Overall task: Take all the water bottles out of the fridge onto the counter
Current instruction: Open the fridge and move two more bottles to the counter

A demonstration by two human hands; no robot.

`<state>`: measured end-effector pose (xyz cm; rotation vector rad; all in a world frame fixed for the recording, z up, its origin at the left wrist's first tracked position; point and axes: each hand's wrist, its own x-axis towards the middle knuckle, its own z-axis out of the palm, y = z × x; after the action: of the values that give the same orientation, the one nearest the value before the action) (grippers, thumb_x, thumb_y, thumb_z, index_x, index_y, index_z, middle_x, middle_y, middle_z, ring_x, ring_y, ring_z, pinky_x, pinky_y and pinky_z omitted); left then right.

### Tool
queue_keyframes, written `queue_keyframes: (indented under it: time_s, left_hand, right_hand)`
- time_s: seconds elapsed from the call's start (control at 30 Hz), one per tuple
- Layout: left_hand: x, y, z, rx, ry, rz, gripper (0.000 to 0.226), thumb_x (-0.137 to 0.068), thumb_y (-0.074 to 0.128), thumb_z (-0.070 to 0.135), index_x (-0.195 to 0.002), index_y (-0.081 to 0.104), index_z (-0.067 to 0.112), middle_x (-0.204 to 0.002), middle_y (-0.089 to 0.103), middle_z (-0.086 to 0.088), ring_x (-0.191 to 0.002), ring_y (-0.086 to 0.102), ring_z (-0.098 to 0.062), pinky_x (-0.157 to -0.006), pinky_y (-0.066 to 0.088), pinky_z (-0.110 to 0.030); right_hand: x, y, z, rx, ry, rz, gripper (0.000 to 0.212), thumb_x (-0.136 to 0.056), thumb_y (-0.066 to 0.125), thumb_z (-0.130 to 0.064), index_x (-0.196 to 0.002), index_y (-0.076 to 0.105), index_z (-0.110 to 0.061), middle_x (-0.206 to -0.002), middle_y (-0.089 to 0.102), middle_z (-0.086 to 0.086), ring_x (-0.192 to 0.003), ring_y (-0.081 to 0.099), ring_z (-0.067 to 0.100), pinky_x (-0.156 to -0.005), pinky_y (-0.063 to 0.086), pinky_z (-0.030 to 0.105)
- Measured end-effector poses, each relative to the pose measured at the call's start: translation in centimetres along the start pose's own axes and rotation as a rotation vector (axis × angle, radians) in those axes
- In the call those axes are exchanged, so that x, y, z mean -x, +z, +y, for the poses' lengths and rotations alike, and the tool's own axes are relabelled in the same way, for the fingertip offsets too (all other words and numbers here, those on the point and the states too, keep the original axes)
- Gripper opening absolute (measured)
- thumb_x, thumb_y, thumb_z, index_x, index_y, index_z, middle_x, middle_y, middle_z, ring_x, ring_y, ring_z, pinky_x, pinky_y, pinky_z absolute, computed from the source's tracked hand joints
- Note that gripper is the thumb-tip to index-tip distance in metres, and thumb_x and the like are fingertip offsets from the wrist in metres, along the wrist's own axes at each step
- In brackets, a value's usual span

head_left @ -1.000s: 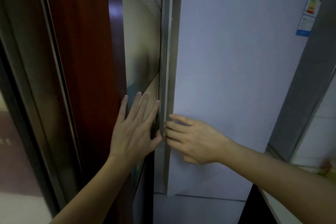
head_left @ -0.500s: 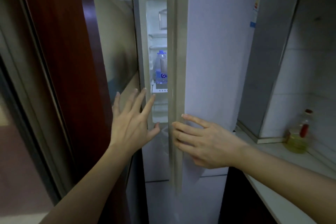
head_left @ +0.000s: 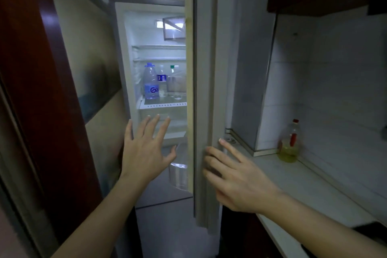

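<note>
Narrow kitchen corner: pale counter (head_left: 314,184) on the right, fridge (head_left: 129,69) lit inside, door (head_left: 205,90) part open. The bottles are seen on the middle shelf (head_left: 163,104). The big bottle (head_left: 151,81) at left looks full, so it is judged heavy and stiff, best taken round the body. A small bottle (head_left: 161,78) stands just beside it. More are possibly hidden by the door. Cold, slippery plastic is expected. The left hand (head_left: 144,153) is held flat, fingers spread, empty. The right hand (head_left: 238,182) is curled on the door edge.

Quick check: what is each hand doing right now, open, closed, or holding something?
Left hand: open, fingers spread, holding nothing.
Right hand: fingers curled round the edge of the fridge door.
</note>
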<state>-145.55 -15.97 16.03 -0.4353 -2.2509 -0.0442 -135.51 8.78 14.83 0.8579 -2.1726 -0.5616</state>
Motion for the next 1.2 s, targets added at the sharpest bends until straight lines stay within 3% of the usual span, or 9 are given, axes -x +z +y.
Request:
queue_keyframes:
  time_s: [0.33, 0.57, 0.73, 1.03, 1.2]
  left_hand:
    - [2.1, -0.9, 4.6, 0.043, -0.031, -0.072, 0.073, -0.082, 0.047, 0.058, -0.145, 0.049, 0.021, -0.139, 0.061, -0.006, -0.127, 0.055, -0.027, -0.113, 0.033, -0.057]
    - [2.4, -1.0, 6.1, 0.075, -0.039, -0.075, 0.071, -0.082, 0.047, 0.056, -0.142, 0.054, 0.019, -0.133, 0.065, -0.007, -0.121, 0.06, -0.028, -0.108, 0.04, -0.058]
    - [0.8, 1.0, 4.7, 0.129, -0.105, -0.058, 0.073, -0.081, 0.045, 0.059, -0.141, 0.055, 0.019, -0.129, 0.067, -0.005, -0.117, 0.062, -0.028, -0.104, 0.045, -0.056]
    - [-5.8, 7.9, -1.6, 0.205, -0.204, 0.012, 0.068, -0.082, 0.049, 0.058, -0.136, 0.057, 0.017, -0.123, 0.069, -0.006, -0.11, 0.063, -0.029, -0.094, 0.05, -0.046]
    - [-10.4, 11.8, -4.8, 0.27, -0.243, 0.015, 0.072, -0.082, 0.048, 0.058, -0.142, 0.052, 0.018, -0.131, 0.065, -0.005, -0.119, 0.059, -0.026, -0.102, 0.045, -0.045]
  right_hand:
    - [7.5, -0.5, 0.9, -0.048, 0.127, -0.052, 0.038, -0.084, 0.061, -0.028, -0.118, 0.069, -0.012, -0.134, 0.062, 0.017, -0.138, 0.049, 0.035, -0.125, 0.02, 0.054]
    - [7.7, 0.5, -0.5, -0.204, 0.306, -0.032, 0.044, -0.079, 0.066, -0.028, -0.12, 0.068, -0.013, -0.133, 0.063, 0.015, -0.131, 0.054, 0.035, -0.117, 0.038, 0.048]
    - [3.4, 1.8, -0.7, -0.331, 0.414, 0.008, 0.052, -0.08, 0.064, -0.041, -0.126, 0.064, -0.019, -0.128, 0.064, 0.009, -0.117, 0.063, 0.029, -0.089, 0.056, 0.04]
    - [-7.9, 10.5, 3.1, -0.529, 0.698, 0.17, 0.058, -0.084, 0.058, -0.047, -0.133, 0.061, -0.016, -0.129, 0.061, 0.006, -0.111, 0.063, 0.027, -0.083, 0.058, 0.042]
    - [-13.9, 15.3, 6.5, -0.482, 0.713, 0.226, 0.055, -0.086, 0.055, -0.045, -0.131, 0.062, -0.014, -0.125, 0.062, 0.006, -0.108, 0.062, 0.027, -0.085, 0.056, 0.04]
